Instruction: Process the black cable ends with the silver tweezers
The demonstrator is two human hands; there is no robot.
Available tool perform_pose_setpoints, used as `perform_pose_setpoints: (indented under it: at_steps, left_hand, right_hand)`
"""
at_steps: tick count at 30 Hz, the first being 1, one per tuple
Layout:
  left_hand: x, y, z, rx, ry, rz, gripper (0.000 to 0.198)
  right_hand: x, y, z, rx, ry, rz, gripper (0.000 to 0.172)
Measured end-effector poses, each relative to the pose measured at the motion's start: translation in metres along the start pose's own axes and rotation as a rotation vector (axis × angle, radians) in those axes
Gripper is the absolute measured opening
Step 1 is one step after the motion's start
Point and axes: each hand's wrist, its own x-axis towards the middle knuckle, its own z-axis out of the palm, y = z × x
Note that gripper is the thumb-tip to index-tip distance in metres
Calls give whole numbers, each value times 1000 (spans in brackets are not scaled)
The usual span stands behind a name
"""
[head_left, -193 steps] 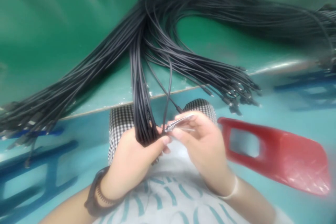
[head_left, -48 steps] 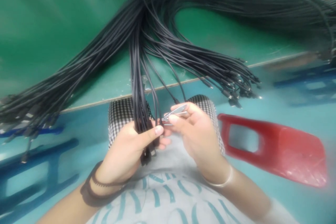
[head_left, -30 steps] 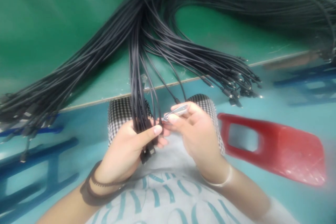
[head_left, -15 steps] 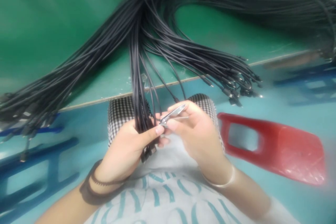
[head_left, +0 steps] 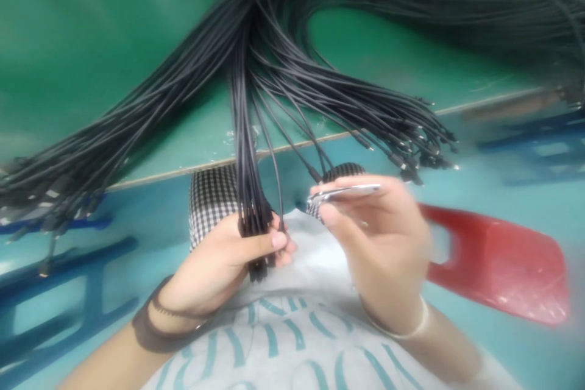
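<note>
Head view: left hand (head_left: 222, 253) grips cables (head_left: 247, 161), right hand (head_left: 390, 241) clippers (head_left: 345, 189).

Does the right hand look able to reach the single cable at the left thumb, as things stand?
Probably yes: the right hand is close, and only an open gap shows between it and the single cable. However, it holds a shiny metal tool, which may limit its grasp.
</note>
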Motion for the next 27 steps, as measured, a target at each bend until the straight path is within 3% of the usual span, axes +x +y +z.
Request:
perform_pose_setpoints:
  at_steps: [4, 7, 10, 14, 27]
  left_hand:
    - [0, -6, 1, 62, 69, 55, 17]
    - [-3, -11, 2, 175, 226, 144, 24]
    - [-6, -12, 6, 264, 367, 209, 32]
    - [-5, -9, 11, 362, 452, 237, 33]
    - [-3, -8, 12, 411, 436, 244, 29]
  right_hand:
    - [-3, -6, 8, 343, -155, 416, 19]
    - [-6, 1, 14, 560, -163, 579, 18]
    - [-12, 7, 19, 746, -148, 610, 19]
    - [-17, 6, 22, 819, -109, 617, 20]
    - [-10, 2, 16, 677, -142, 598, 21]
